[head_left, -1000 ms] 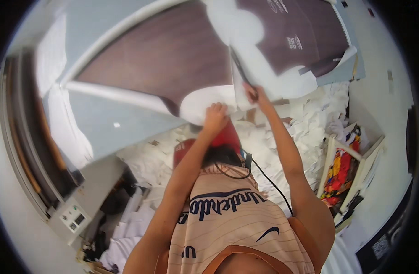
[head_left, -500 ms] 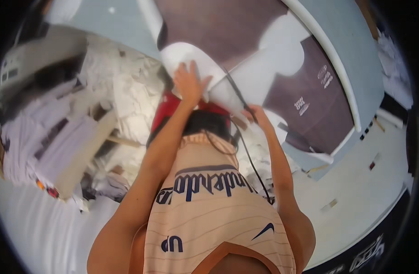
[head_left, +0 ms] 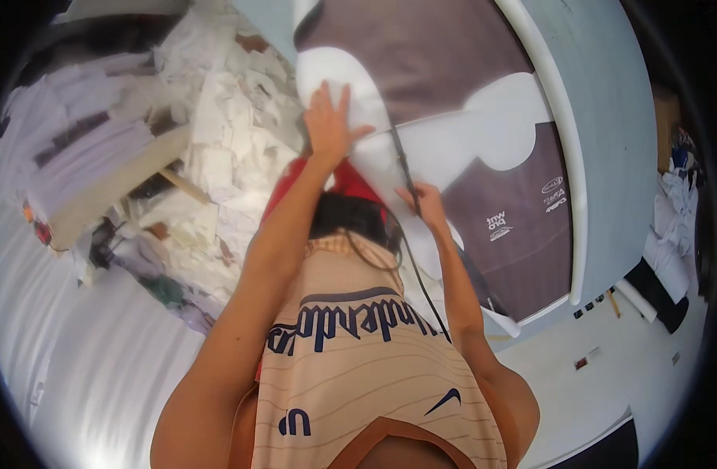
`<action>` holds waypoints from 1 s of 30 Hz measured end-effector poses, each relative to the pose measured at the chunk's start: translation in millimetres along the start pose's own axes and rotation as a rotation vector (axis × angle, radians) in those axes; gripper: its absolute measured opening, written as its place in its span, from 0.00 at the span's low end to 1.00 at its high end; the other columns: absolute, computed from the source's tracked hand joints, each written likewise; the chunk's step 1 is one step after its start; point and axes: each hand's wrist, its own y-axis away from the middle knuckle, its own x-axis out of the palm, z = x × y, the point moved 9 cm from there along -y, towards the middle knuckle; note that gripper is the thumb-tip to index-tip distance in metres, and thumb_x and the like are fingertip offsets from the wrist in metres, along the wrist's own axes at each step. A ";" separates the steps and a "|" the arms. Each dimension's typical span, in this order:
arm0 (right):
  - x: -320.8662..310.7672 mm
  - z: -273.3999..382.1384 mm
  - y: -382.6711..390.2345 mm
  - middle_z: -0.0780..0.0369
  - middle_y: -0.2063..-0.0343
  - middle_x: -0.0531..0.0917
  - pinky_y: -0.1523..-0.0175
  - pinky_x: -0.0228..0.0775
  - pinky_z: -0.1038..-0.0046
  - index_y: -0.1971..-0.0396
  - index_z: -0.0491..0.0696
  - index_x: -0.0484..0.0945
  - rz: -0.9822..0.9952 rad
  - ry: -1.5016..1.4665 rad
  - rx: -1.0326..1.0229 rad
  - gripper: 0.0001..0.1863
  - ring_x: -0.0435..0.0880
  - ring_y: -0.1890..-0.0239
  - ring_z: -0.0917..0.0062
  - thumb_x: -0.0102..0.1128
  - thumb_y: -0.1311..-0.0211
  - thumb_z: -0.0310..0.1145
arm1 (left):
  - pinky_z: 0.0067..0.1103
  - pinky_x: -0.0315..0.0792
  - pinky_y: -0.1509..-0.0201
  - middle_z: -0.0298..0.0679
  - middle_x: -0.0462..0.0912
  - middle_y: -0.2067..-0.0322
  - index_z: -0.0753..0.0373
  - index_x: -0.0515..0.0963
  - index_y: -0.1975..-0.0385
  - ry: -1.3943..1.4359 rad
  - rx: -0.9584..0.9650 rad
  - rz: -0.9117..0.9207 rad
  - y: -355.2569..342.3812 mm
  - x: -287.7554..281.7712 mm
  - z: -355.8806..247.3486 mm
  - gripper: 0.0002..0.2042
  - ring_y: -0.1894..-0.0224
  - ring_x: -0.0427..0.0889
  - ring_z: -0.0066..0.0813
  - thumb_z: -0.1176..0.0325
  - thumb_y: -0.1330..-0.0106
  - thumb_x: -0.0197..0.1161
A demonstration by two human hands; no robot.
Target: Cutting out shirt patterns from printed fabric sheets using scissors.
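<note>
My left hand [head_left: 328, 123] lies with fingers spread on a white part of a large printed sheet [head_left: 421, 62]. The sheet bears dark brown panels with curved white shapes between them and small pale marks on one panel. In my right hand [head_left: 427, 202], the fingers are closed round a thin black corded tool [head_left: 406, 168], whose kind I cannot make out. Its far end points away from me, to the right of my left hand, over the border between white and brown. A black cord [head_left: 421, 285] runs from it back along my right side.
A blue-grey table [head_left: 608, 141] carries the sheet, with a white roll edge [head_left: 575, 195] along its right side. To the left, white scraps [head_left: 225, 156] are heaped beside stacked pale lilac cloth [head_left: 89, 156]. Pale floor [head_left: 546, 383] shows at lower right.
The view has turned, so the sheet and heap sit differently. My left hand stays flat on the white area. My right hand and the tool have shifted slightly left in the picture.
</note>
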 end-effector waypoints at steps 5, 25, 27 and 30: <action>-11.5 29.9 -27.4 0.70 0.89 0.72 0.80 0.55 0.79 0.83 0.48 0.77 0.054 -0.013 -0.048 0.23 0.68 0.87 0.87 0.77 0.41 0.47 | 0.53 0.58 0.33 0.52 0.54 0.25 0.45 0.64 0.26 -0.036 0.004 -0.008 -6.3 -1.3 -4.4 0.51 0.26 0.54 0.60 0.33 0.51 0.73; -46.8 116.8 -78.4 0.72 0.88 0.71 0.81 0.57 0.80 0.81 0.47 0.79 0.280 0.327 -0.096 0.22 0.68 0.86 0.88 0.77 0.41 0.48 | 0.53 0.53 0.26 0.48 0.47 0.21 0.42 0.60 0.24 0.085 -0.082 0.031 46.3 8.0 -25.0 0.53 0.22 0.47 0.57 0.36 0.54 0.75; -52.5 135.0 -87.2 0.72 0.88 0.71 0.81 0.56 0.80 0.81 0.46 0.80 0.301 0.361 -0.080 0.22 0.68 0.86 0.88 0.78 0.42 0.48 | 0.53 0.52 0.26 0.47 0.46 0.21 0.41 0.60 0.23 0.084 -0.095 0.047 43.8 5.0 -25.9 0.54 0.22 0.47 0.56 0.36 0.54 0.75; -51.0 171.7 -107.6 0.71 0.88 0.71 0.81 0.54 0.79 0.83 0.46 0.79 0.378 0.515 -0.122 0.23 0.67 0.86 0.87 0.79 0.43 0.48 | 0.52 0.52 0.25 0.46 0.46 0.21 0.41 0.59 0.23 0.088 -0.102 0.069 41.1 -1.0 -20.6 0.54 0.22 0.47 0.56 0.36 0.54 0.75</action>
